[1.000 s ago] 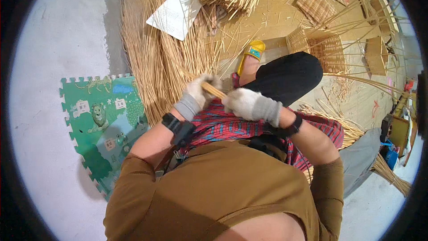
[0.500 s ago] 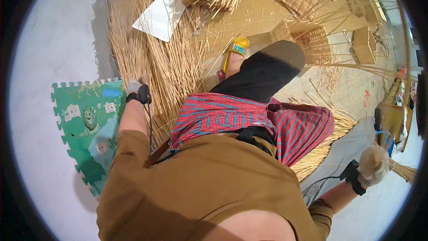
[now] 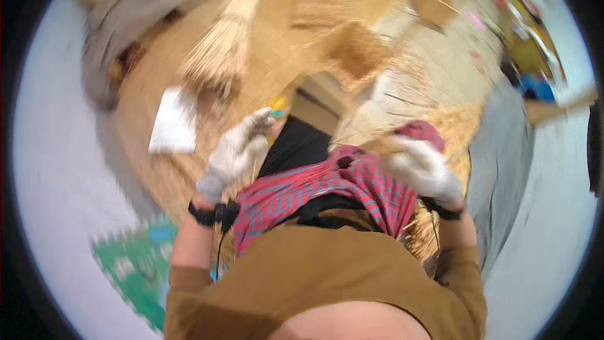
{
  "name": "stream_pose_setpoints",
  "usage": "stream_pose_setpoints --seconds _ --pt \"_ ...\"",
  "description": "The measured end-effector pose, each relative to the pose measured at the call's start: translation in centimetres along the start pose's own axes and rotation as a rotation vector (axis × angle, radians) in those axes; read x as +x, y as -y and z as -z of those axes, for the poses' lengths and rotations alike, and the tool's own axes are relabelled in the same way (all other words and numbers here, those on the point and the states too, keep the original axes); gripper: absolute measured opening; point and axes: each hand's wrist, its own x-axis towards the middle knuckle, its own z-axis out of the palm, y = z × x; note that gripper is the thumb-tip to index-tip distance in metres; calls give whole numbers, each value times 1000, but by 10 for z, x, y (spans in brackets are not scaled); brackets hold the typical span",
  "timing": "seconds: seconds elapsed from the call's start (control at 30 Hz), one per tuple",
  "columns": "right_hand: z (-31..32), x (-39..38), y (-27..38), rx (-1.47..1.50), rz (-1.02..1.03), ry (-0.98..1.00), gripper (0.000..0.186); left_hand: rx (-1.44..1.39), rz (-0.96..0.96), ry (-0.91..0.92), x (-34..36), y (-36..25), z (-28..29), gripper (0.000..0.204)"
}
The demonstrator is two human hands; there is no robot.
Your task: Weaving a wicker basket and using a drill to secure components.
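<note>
My left hand (image 3: 240,151), in a white glove, is raised over the lap's left side. Its fingers stretch forward and a little apart, and nothing shows in them. On the other side, my right hand (image 3: 420,165), gloved too, hovers over the red and blue checked cloth (image 3: 292,190) that covers my lap. Motion smears its fingers, and a brownish blur lies beside them, so I cannot make out whether it holds anything. Beyond the left hand lie loose straw-coloured stalks (image 3: 165,173) with a white sheet (image 3: 174,127) on them.
A tied bundle of stalks (image 3: 220,50) lies at the far left. Ahead are a woven basket (image 3: 355,56) and flat woven panels (image 3: 319,9). More stalks (image 3: 475,132) and grey cloth (image 3: 503,164) lie to my right. A green foam mat (image 3: 135,271) sits at near left.
Both hands have come inward: the left up from the stalks, the right in from the far right over the lap. The whole view has swung to the right and blurred.
</note>
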Motion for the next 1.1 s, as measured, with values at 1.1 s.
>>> stream_pose_setpoints --seconds 1.1 --pt "-152 -514 -211 -204 -1388 -1871 34 -291 206 1316 98 -121 -363 25"
